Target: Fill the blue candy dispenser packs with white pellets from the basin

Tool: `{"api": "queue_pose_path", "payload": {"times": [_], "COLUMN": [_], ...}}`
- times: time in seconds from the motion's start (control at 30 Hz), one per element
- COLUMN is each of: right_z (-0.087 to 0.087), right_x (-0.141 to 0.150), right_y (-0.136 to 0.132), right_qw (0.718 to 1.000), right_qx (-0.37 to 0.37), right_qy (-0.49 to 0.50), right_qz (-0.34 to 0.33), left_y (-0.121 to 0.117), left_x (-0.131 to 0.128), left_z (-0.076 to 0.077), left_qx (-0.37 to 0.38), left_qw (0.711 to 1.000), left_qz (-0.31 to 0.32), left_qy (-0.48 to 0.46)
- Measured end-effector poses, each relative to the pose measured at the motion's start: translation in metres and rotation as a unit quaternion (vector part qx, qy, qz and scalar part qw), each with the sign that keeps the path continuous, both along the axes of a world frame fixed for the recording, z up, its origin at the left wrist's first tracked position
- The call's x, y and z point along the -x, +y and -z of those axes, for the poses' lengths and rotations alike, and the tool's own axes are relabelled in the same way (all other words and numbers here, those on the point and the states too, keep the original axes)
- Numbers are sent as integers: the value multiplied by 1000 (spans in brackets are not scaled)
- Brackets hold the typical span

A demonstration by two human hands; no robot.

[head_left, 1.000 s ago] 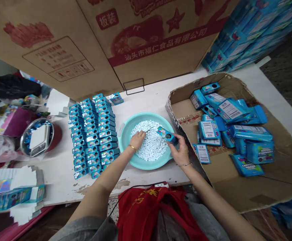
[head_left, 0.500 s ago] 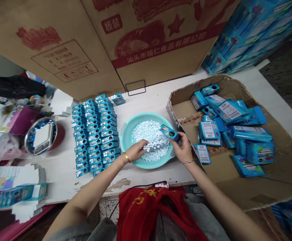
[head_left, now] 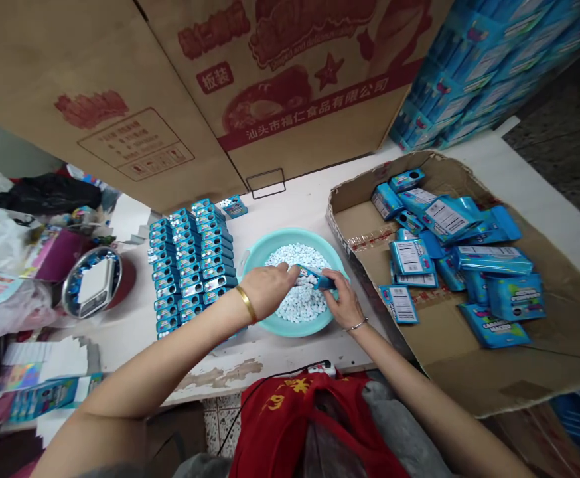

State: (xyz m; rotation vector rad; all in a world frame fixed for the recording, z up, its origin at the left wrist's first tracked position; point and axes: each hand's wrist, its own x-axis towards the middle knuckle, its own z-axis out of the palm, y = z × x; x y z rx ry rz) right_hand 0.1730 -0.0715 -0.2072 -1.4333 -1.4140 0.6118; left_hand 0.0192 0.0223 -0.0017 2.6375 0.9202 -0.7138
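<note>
A blue candy tin sits over the middle of a teal plastic basin, gripped by your right hand, its fingers closed around the tin. Your left hand, gold bangle at the wrist, reaches in from the other side, fingers drawn narrow at the tin's near end; whether they hold anything is too small to tell. Beneath both hands, a heap of small pale-blue mints fills the basin.

Left of the basin, on a white table, blue tins lie packed in tight rows, with one more tin just beyond them. Farther left, a metal bowl holds a small white scale and some blue items. To your right, a low cardboard tray carries a loose pile of blue packets and flat cards. A large cardboard carton printed with red Chinese lettering looms beyond the table, beside stacked blue boxes. Red cloth crosses the bottom of the view.
</note>
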Motion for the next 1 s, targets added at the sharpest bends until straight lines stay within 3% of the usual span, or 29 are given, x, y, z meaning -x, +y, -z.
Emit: {"api": "queue_pose_path", "payload": {"times": [0.13,0.23,0.3,0.4,0.5,0.57,0.63,0.73,0.83,0.9,1.0], "right_z": [3,3,3,0,-3,-5,-6,-6,-2,0,0], "right_x": [0,-4,-8,-14,-17,-18,-18,-19,-22,-24,-26], "right_y": [-2,-2,-1,0,2,2,3,3,3,3,2], "right_qw": [1000,999,999,998,998,997,995,993,991,991,992], "right_qx": [9,16,23,28,34,44,57,75,79,81,77], "right_qy": [12,22,27,22,21,25,27,33,46,51,40], "right_qz": [13,20,27,42,53,63,75,91,95,97,93], "left_y": [-9,3,17,32,27,11,-7,-29,-35,-32,-23], "left_x": [-12,5,24,48,53,46,36,28,35,45,61], "left_z": [-13,6,40,110,173,201,217,227,219,202,160], "left_qx": [-38,-57,-72,-61,-5,27,72,154,212,238,244], "left_qw": [999,998,995,989,987,987,984,963,935,921,911], "left_qz": [28,4,-40,-123,-156,-144,-130,-140,-165,-167,-151], "left_qy": [17,-9,-47,-56,-48,-65,-98,-170,-230,-260,-296]}}
